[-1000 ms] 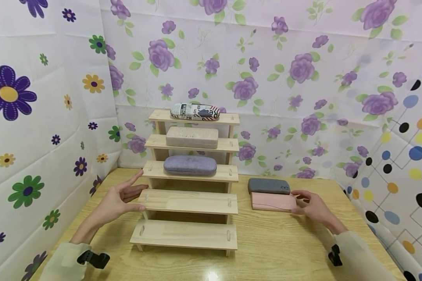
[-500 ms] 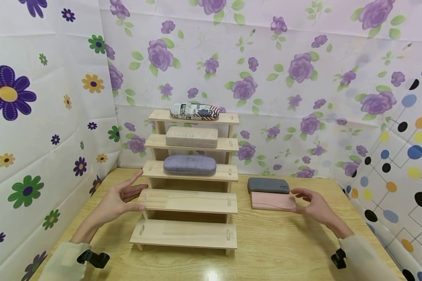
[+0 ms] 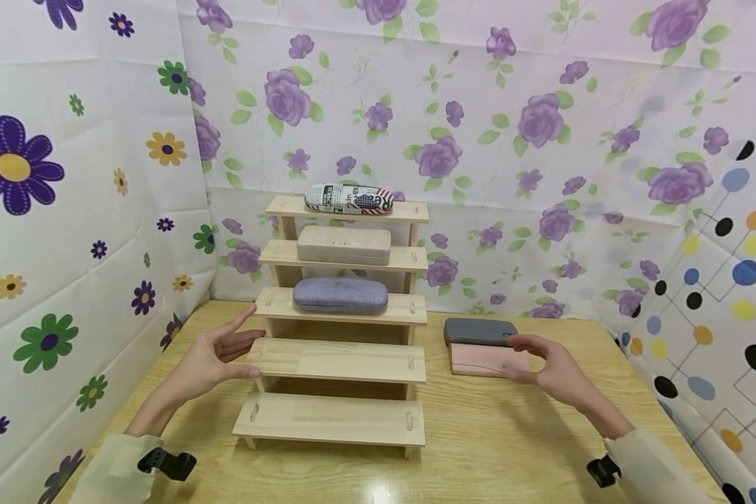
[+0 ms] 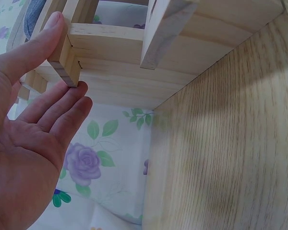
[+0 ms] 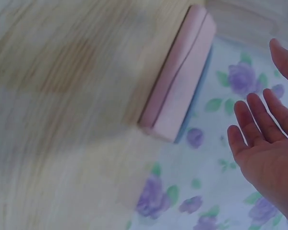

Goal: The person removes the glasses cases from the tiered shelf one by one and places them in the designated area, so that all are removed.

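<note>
A wooden stepped rack (image 3: 337, 360) stands left of centre. A patterned glasses case (image 3: 349, 199), a beige glasses case (image 3: 344, 246) and a purple glasses case (image 3: 340, 295) lie on its top three tiers. My left hand (image 3: 204, 360) holds the left end of a lower tier, thumb and fingers on either side of the board (image 4: 67, 57). My right hand (image 3: 557, 371) hovers with parted fingers over the right end of a pink glasses case (image 3: 481, 358). The right wrist view shows that hand (image 5: 271, 153) apart from the pink case (image 5: 180, 76). Behind the pink one lies a grey glasses case (image 3: 479, 332).
The wood-grain table (image 3: 472, 441) carries the rack and the two loose cases. A rose-patterned cloth (image 3: 479, 154) hangs behind, with a flowered cloth (image 3: 94, 280) on the left and a dotted cloth (image 3: 724, 294) on the right. The rack's lower two tiers hold nothing.
My right hand drew slightly off the right end of the pink case, then moved left over it, with thumb and fingers parted. The left hand and the cases stay put.
</note>
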### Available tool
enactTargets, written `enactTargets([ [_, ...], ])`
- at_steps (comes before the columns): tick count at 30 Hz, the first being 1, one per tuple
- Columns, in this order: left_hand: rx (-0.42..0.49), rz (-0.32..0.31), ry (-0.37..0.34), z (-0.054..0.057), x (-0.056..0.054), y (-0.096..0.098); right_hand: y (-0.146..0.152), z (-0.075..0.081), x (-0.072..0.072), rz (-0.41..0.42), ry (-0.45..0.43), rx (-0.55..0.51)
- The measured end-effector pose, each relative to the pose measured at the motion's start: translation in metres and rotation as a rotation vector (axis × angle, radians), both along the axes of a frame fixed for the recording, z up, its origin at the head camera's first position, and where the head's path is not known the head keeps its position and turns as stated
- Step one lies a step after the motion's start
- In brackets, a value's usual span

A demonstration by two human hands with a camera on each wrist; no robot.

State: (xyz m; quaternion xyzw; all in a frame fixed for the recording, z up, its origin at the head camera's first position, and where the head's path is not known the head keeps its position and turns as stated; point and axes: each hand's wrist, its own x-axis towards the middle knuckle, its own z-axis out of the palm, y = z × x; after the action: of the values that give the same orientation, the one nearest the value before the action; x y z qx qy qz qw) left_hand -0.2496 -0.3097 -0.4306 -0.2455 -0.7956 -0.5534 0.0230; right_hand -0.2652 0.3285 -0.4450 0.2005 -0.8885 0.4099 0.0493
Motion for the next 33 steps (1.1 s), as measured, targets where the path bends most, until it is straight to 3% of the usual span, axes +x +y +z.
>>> enactTargets([
  [15, -0.003, -0.003, 0.006, 0.001, 0.001, 0.0, -0.05, 0.034, 0.013, 0.051, 0.097, 0.044],
  [33, -0.016, 0.005, 0.013, 0.001, 0.001, 0.0, -0.109, 0.068, 0.009, 0.158, 0.131, 0.048],
])
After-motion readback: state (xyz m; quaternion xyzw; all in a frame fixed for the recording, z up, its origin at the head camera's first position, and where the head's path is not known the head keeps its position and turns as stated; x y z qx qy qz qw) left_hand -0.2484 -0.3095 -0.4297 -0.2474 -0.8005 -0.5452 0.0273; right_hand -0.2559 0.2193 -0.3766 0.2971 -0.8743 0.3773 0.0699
